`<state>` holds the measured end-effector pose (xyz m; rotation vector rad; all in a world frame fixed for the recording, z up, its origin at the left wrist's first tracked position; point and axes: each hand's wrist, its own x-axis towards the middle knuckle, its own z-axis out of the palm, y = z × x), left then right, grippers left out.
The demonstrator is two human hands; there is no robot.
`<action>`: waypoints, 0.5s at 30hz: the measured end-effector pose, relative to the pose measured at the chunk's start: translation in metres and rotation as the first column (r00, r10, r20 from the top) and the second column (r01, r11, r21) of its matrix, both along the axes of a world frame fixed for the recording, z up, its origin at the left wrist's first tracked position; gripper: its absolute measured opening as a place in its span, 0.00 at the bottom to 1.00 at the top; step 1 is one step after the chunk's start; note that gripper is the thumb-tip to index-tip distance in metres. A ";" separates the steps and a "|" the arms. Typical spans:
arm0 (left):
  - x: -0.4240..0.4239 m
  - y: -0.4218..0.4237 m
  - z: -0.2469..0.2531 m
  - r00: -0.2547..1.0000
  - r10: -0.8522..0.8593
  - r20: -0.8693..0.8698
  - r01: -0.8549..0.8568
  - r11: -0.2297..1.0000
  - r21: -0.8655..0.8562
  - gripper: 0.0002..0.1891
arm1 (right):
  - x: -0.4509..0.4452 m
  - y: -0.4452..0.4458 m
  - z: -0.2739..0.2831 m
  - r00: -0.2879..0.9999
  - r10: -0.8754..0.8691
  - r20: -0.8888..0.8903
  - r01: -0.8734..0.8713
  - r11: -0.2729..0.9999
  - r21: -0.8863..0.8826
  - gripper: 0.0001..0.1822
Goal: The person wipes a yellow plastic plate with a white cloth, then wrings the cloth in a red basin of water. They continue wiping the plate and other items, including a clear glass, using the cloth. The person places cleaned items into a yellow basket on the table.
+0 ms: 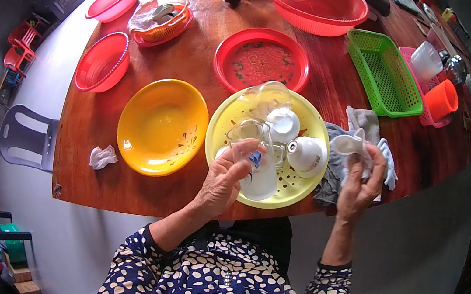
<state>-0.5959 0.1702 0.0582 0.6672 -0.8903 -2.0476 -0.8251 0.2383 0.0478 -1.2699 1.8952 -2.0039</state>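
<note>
My left hand point(223, 179) grips a clear glass mug point(260, 178) with a blue printed motif, tilted above the pale yellow perforated tray point(296, 200). Raised at the right, my right hand point(361, 185) pinches a white cloth point(349, 144). On the tray, a white cup point(306, 156) lies on its side, and another white cup point(284, 124) is close behind it. A second clear glass vessel point(271, 97) is at the tray's far side. Beneath and beside my right hand, grey cloths point(329, 180) are bunched at the table's edge.
Left of the tray sits a yellow dish point(164, 126), with a crumpled white tissue point(103, 157) beside it. Beyond are a red round tray point(263, 61), a green basket point(383, 73), a large red basin point(315, 5) and an orange basket point(163, 20). A grey chair point(29, 137) stands at the left.
</note>
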 end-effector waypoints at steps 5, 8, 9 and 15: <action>0.005 0.006 -0.001 0.966 0.118 -0.230 -0.043 0.950 0.309 0.26 | 0.098 -0.011 0.025 0.882 0.266 -0.390 -0.303 0.953 -0.034 0.18; 0.017 0.009 -0.002 0.956 0.117 -0.269 -0.084 0.988 0.131 0.29 | 0.136 -0.009 0.039 0.790 0.373 -0.487 -0.404 0.914 0.043 0.21; 0.023 0.009 -0.005 0.955 0.090 -0.283 -0.085 0.996 0.030 0.29 | 0.141 -0.009 0.042 0.765 0.402 -0.503 -0.425 0.902 0.076 0.22; 0.035 0.015 0.010 0.960 0.234 -0.153 -0.218 0.969 0.117 0.31 | 0.152 -0.043 0.049 0.756 0.501 -0.421 -0.519 0.851 0.080 0.21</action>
